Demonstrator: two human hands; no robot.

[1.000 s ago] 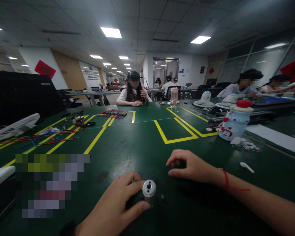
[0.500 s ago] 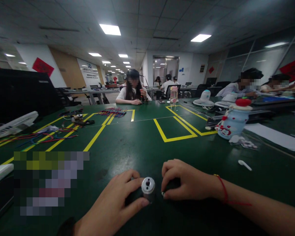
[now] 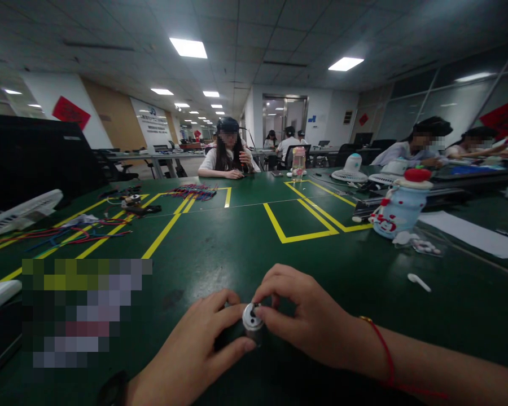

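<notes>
Steadying the cylinder [image 3: 251, 329] w/ my left hand [image 3: 203, 339], thumb & finger round it — right hand [image 3: 307, 317] near-pinched atop, can't tell what's held; best keep it upright.

Silvery metal cylinder [image 3: 252, 327], standing upright on the green tabletop [image 3: 220, 248], dark holes in its flat top, partly covered

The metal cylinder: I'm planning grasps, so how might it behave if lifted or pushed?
The metal cylinder looks stiff and probably heavy for its size, given its metallic sheen. Its smooth, round side may feel slippery. It stands upright, but that round side would likely let it roll if knocked over.
</notes>
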